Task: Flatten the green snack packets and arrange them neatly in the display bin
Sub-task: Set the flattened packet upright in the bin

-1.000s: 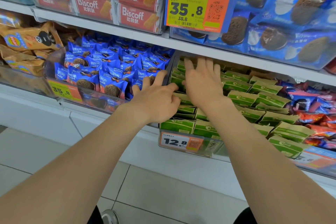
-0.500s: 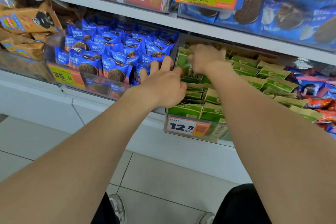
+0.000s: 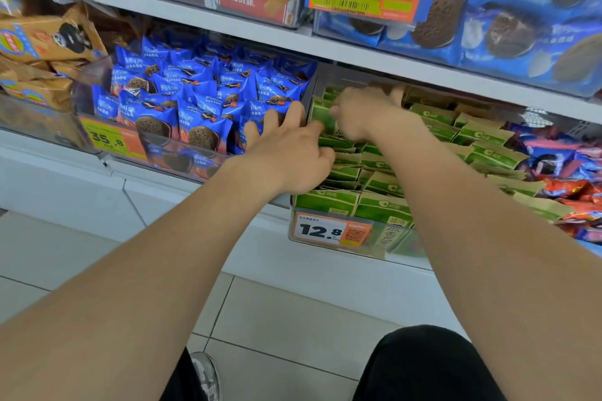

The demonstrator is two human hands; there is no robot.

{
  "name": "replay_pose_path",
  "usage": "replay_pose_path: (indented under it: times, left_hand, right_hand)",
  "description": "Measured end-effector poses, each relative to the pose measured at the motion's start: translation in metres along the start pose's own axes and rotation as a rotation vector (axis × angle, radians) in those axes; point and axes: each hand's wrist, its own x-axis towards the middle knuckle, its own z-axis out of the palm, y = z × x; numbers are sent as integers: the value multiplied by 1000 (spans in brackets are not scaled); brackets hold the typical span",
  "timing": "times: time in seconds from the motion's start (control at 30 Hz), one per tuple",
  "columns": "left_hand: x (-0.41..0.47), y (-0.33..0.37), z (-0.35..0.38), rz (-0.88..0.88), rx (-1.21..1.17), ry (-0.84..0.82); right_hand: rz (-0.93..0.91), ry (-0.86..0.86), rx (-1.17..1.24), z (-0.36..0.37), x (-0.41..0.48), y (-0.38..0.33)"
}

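Head view. Reaches both bare arms into the clear display bin (image 3: 391, 239) on the lower shelf, behind a 12.8 price tag (image 3: 329, 231). Grips with the right hand (image 3: 361, 114), fingers curled, an upright green packet (image 3: 321, 115) at the bin's back left corner. Lays the left hand (image 3: 286, 153) open, with fingers spread across the divide between bins and touching the blue biscuit packets (image 3: 195, 101) next door, and thumb down among the green snack packets (image 3: 488, 153). Finds those packets in overlapping rows across the bin, tidier at the front, tilted and loose toward the right beside red and blue wrappers (image 3: 560, 169).

Risks, as judged from here:
- Could crush the contents by pressing too hard.
- Could topple the neighbouring row by tugging the held packet free.
- Could knock blue packets out of line with the spread fingers.
- Could nudge the loose right-side packets over into the next bin.
- Could scrape knuckles on the shelf edge (image 3: 374, 55) close above.
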Motion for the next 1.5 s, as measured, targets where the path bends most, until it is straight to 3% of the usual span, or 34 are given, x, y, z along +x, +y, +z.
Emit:
replay_pose_path:
  times: [0.17,0.37,0.5,0.6,0.8,0.9,1.0,1.13,1.2,1.33,1.5]
  left_hand:
    - [-6,-1,-2,6,-3,11]
    - [-21,-4,-11,29,-156,152]
    - [-35,-6,-20,-4,-295,245]
    - [-41,-7,-22,-44,-419,342]
    - [-51,5,-25,-69,-659,549]
    - [-59,17,-30,-9,-841,610]
    - [-61,29,-29,33,-1084,503]
    - [-64,37,-20,-146,-1316,392]
    - [-66,40,-22,-201,-1378,350]
    - [-67,46,-25,-168,-1444,227]
    - [-82,53,-29,-15,-1276,143]
  right_hand:
    - [-66,249,119,1,-50,-5]
    - [-126,405,181,-16,-100,4]
    - [-142,721,213,-27,-112,16]
    - [-67,1015,372,-28,-116,20]
    - [88,1258,836,-25,-136,19]
    - [20,1136,1005,-20,-144,19]
    - [-37,848,1183,-8,-151,13]
    - [-81,411,1675,-11,-169,1]
    - [-143,269,1723,-12,-174,0]
    - [-111,149,1867,-6,-177,1]
    - [-63,257,1936,-6,-184,7]
